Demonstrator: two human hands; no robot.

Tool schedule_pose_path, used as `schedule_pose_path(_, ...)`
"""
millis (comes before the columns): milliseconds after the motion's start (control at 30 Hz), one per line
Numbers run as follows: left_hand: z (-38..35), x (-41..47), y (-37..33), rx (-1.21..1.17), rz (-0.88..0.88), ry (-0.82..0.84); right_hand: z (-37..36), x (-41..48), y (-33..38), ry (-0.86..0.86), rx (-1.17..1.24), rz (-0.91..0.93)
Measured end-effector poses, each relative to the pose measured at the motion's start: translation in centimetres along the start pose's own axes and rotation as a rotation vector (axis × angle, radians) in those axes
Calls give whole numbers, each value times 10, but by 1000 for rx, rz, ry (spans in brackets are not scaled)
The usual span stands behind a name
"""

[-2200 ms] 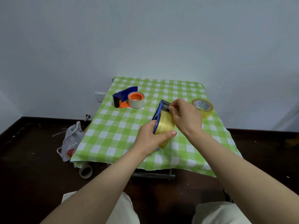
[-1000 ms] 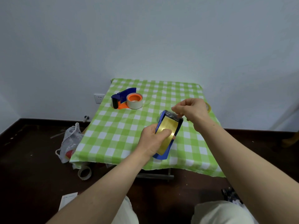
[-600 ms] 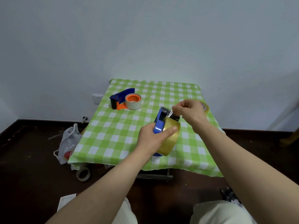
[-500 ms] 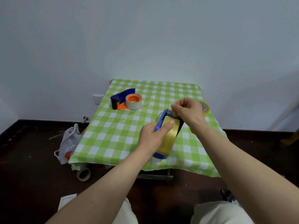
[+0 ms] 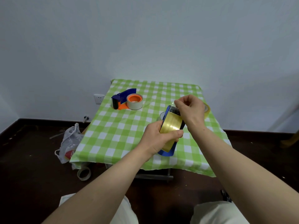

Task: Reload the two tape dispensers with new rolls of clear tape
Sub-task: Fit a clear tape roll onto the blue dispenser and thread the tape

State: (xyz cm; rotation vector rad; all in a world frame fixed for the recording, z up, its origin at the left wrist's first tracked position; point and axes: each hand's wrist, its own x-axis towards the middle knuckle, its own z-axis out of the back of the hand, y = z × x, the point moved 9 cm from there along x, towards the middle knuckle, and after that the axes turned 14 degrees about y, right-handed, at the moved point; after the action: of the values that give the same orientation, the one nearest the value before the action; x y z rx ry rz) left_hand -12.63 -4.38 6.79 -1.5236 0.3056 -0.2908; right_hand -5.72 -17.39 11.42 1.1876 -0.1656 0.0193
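Head view: the left hand (image 5: pixel 157 136) grips the blue plastic tape dispenser (image 5: pixel 167 153) holding a yellowish clear roll (image 5: pixel 170 125), above the green-checked desk (image 5: pixel 123 131) toward 4 o'clock. The right hand (image 5: pixel 191 109) pinches the tape end (image 5: pixel 174 105) at the cutter (image 5: pixel 175 111). If that pinch slips, tape likely snaps back onto the roll. Long axis runs 6–12 o'clock, cutter pointing 12.

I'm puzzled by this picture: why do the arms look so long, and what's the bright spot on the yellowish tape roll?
Head view: the wide-angle lens stretches the forearms toward the frame's edge; light is soft, corners dim; the spot is glare on the tape roll in the left hand; the clear tape end the right hand pinches barely shows.
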Motion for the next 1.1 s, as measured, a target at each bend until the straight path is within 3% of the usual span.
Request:
schedule_pose_path(367, 6, -4, -2, -52, -41, -156, 1, -3, -11, -9, -112, -41)
schedule_pose_path(667, 13, -2, -11, -52, -37, -201, 12, -23, 15, -197, -174, 222)
schedule_pose_path(833, 14, -1, -7, -42, -15, -222, 10, -27, 20, -229, -205, 275)
schedule_pose_path(1100, 17, -5, -3, 221, 28, -323, 21, -8, -16, -129, 32, -64)
